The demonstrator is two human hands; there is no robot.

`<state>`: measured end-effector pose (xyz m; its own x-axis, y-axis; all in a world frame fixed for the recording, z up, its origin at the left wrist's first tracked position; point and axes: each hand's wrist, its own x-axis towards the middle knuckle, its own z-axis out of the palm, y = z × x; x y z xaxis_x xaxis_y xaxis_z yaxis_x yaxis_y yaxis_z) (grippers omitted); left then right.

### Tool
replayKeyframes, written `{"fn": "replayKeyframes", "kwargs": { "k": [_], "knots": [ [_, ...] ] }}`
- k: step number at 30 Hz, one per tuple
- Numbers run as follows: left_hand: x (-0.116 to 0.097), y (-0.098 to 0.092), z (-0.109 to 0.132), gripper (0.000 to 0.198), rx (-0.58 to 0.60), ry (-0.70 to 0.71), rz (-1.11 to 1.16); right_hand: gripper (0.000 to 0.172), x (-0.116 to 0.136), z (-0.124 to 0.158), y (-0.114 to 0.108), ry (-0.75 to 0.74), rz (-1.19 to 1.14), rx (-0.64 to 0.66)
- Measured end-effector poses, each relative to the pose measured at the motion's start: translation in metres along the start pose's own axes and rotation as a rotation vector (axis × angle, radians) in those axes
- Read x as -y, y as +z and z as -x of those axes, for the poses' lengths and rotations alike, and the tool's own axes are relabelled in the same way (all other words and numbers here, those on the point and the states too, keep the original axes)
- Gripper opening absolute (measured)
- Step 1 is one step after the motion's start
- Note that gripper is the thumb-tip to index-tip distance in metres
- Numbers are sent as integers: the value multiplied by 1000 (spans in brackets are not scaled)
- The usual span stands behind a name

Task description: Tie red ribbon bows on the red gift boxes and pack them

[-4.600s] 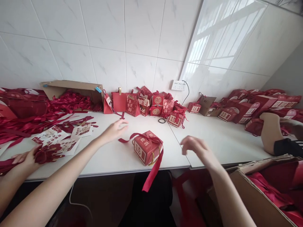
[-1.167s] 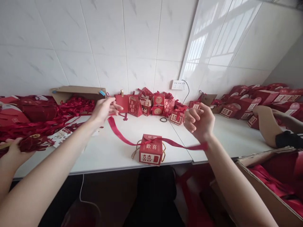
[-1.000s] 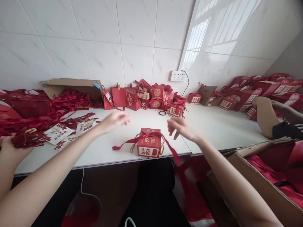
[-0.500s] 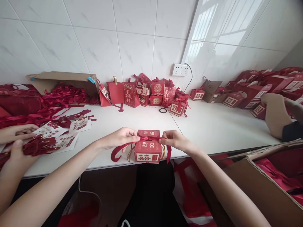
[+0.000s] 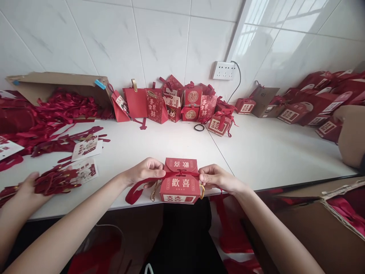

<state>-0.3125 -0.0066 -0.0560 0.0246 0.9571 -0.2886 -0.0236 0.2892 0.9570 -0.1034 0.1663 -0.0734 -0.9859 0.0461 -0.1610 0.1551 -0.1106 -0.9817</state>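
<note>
A small red gift box (image 5: 180,186) with gold characters and gold cord handles sits at the near edge of the white table (image 5: 265,152). A red ribbon (image 5: 137,189) runs across its top and hangs off the left side. My left hand (image 5: 145,173) pinches the ribbon at the box's left edge, fingers closed. My right hand (image 5: 215,177) pinches the ribbon at the box's right edge, fingers closed.
Another person's hand (image 5: 27,188) at the left holds a red tasselled bundle. A third person's arm (image 5: 352,135) shows at the right. Finished red boxes (image 5: 188,104) line the wall, with loose ribbons (image 5: 65,108) by a cardboard box and an open carton (image 5: 327,224) at the near right.
My hands went from raised and apart, pulling the ribbon ends, down to the box's two sides. The box has been drawn to the table edge and tilted slightly toward me.
</note>
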Motion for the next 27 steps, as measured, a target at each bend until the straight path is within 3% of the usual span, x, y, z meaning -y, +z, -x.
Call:
{"fn": "replayKeyframes", "kwargs": {
  "k": [10, 15, 27],
  "knots": [
    [33, 1, -4, 41, 17, 122, 202, 48, -22, -3, 2, -10, -271, 12],
    [34, 2, -2, 40, 39, 110, 200, 48, -30, -6, 3, 15, -315, 3],
    [41, 1, 0, 45, -45, 112, 52, 50, -29, -6, 7, 5, -295, -38]
  ]
}}
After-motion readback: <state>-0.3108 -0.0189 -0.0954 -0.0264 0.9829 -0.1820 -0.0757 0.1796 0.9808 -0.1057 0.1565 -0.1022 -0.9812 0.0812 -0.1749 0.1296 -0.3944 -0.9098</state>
